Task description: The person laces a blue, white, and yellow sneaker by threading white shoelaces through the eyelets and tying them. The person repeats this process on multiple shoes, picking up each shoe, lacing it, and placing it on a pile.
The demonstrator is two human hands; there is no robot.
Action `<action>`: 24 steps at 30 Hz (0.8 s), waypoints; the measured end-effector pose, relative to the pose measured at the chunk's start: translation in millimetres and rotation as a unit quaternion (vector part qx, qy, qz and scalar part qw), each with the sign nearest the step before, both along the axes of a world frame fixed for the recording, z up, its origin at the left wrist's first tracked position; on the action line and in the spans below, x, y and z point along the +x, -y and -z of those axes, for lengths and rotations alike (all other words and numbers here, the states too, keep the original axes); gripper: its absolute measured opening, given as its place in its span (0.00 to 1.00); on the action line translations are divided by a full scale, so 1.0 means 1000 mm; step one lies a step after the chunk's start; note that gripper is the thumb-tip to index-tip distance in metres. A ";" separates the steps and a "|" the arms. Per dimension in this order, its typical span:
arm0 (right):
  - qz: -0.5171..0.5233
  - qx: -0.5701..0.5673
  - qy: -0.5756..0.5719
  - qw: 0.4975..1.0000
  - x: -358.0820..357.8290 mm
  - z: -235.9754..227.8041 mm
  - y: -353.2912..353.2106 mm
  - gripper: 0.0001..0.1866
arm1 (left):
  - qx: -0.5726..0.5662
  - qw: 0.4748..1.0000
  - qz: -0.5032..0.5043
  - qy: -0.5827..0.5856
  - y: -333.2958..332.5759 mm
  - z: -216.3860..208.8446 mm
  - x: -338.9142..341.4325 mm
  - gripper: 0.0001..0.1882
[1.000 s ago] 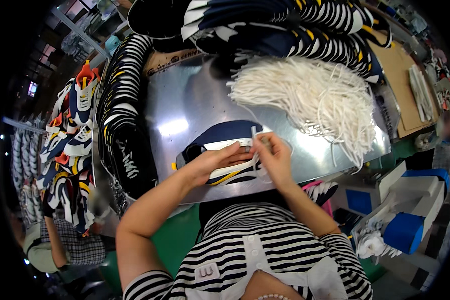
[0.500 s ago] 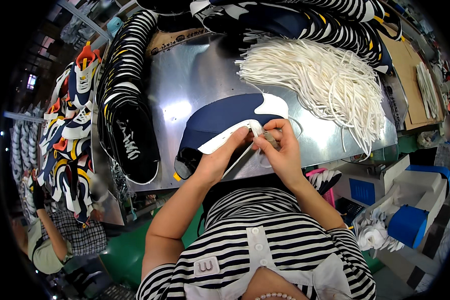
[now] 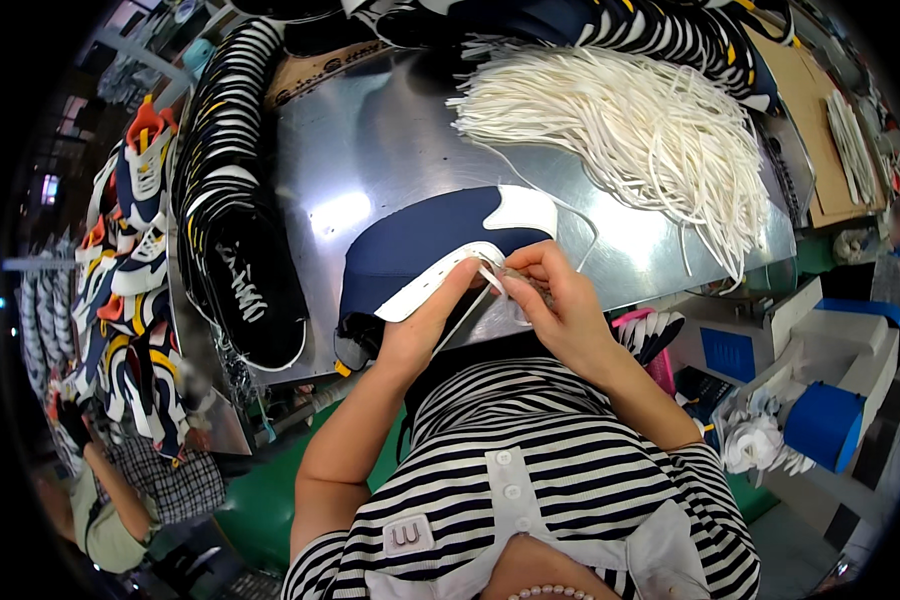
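Note:
A navy and white shoe upper (image 3: 410, 240) lies on its side on the metal table (image 3: 370, 130) before me. My left hand (image 3: 420, 325) is closed on its white eyelet strip (image 3: 445, 275), thumb on top. Fingers pinched, my right hand (image 3: 560, 305) grips a white shoelace (image 3: 459, 325) at the strip's near right end. Something greyish, partly hidden, shows among the right fingers; I cannot make out what it is. Part of a lace curves over the table (image 3: 592, 235) right of the upper.
Beyond my right hand spreads a heap of white shoelaces (image 3: 620, 130). Nested shoe uppers (image 3: 235, 200) line the table's left side, and more (image 3: 660, 45) run along the back. Finished-looking shoes (image 3: 140, 260) hang at far left, near another person (image 3: 110, 500). A blue and white machine (image 3: 820, 425) stands right.
The right fingers have shifted and now meet the left fingertips at the eyelet strip. A longer curve of lace shows on the table. The whole view has shifted slightly.

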State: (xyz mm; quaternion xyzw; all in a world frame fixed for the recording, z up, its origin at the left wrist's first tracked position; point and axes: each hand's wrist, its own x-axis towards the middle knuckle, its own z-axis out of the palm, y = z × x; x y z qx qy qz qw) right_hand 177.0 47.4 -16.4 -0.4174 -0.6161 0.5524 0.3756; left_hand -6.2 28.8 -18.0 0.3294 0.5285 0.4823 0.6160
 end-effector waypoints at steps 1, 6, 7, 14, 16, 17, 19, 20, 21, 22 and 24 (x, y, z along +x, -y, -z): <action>-0.003 0.007 0.007 1.000 0.002 0.000 -0.001 0.09 | -0.001 1.000 -0.004 -0.005 0.000 0.002 0.000 0.11; 0.010 0.004 -0.008 1.000 0.005 0.002 -0.005 0.07 | 0.016 0.996 0.009 -0.091 -0.002 -0.004 0.002 0.10; 0.009 0.004 -0.002 1.000 0.006 0.004 -0.006 0.08 | 0.049 0.994 0.014 -0.098 -0.002 0.000 0.003 0.09; 0.008 -0.021 0.210 0.977 0.010 -0.009 -0.007 0.08 | 0.096 0.925 0.167 -0.328 -0.002 0.008 0.012 0.16; -0.049 0.087 0.225 0.969 -0.015 0.014 -0.002 0.15 | 0.099 0.915 0.156 -0.358 0.008 0.013 0.015 0.17; 0.020 0.117 0.162 0.980 -0.018 0.022 0.000 0.19 | 0.114 0.908 0.160 -0.371 0.008 0.018 0.022 0.18; 0.015 0.100 0.145 0.984 -0.027 0.017 0.000 0.20 | 0.128 0.889 0.162 -0.408 0.014 0.020 0.028 0.19; 0.060 0.167 0.159 0.971 -0.027 0.022 0.003 0.20 | 0.130 0.883 0.168 -0.418 0.012 0.021 0.028 0.20; 0.073 0.168 0.139 0.973 -0.027 0.024 0.003 0.19 | 0.126 0.879 0.170 -0.428 0.011 0.016 0.027 0.20; 0.076 0.172 0.122 0.975 -0.029 0.028 0.002 0.18 | 0.106 0.887 0.161 -0.419 0.011 0.011 0.022 0.21; 0.078 0.195 0.110 0.971 -0.031 0.032 0.005 0.16 | 0.033 0.923 0.130 -0.361 0.012 -0.006 0.009 0.23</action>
